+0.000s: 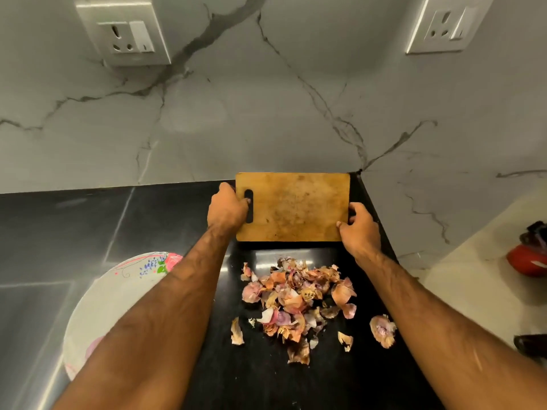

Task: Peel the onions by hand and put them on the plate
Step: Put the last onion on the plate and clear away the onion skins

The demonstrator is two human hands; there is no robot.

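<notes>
My left hand (228, 207) grips chopping board (296, 207) at slot end | my right hand (359, 229) clasps its opposite corner | board's long axis runs left-right between hands | onion skins (296, 303) heaped on worktop (260, 380) nearer me | plate (97, 309) near-left, under left forearm; onions unseen.

Black counter (260, 380): a loose heap of onion skins (296, 300) near its right end, a floral plate (112, 297) to their left, a cutting board (293, 205) at the back corner
</notes>
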